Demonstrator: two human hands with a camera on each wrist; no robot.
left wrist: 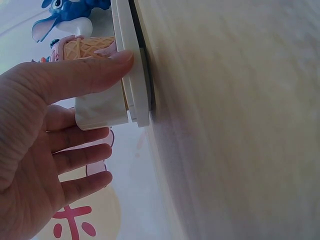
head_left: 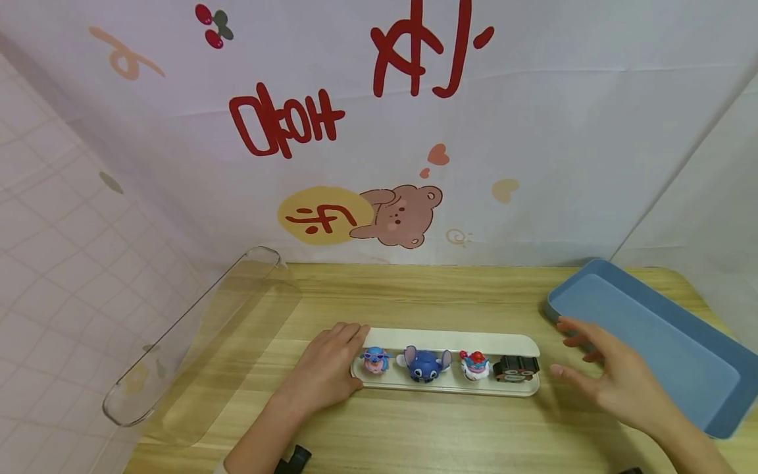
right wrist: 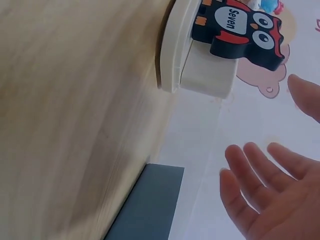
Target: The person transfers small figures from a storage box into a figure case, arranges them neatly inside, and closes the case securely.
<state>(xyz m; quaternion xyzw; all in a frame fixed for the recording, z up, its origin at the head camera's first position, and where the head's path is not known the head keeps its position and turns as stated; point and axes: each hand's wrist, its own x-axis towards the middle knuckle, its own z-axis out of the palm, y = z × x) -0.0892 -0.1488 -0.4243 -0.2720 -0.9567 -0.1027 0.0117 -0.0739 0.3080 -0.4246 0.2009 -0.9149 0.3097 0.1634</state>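
Observation:
A long white display stand (head_left: 450,338) with a raised back step lies on the table, bearing a row of small figures. From the left come a blue figure with sunglasses (head_left: 376,360), a blue big-eared figure (head_left: 425,366), a white-and-red figure (head_left: 476,366) and a black owl figure (head_left: 516,368) marked "Seven". My left hand (head_left: 328,368) grips the stand's left end; in the left wrist view the thumb (left wrist: 95,75) presses its front edge and the fingers lie behind. Fingers spread, my right hand (head_left: 618,378) hovers off the right end, touching nothing.
At the left stands a long clear plastic cover (head_left: 195,316). A blue tray (head_left: 645,349) sits at the right, partly behind my right hand. Behind the wooden table (head_left: 414,289) rises a white printed backdrop (head_left: 562,131).

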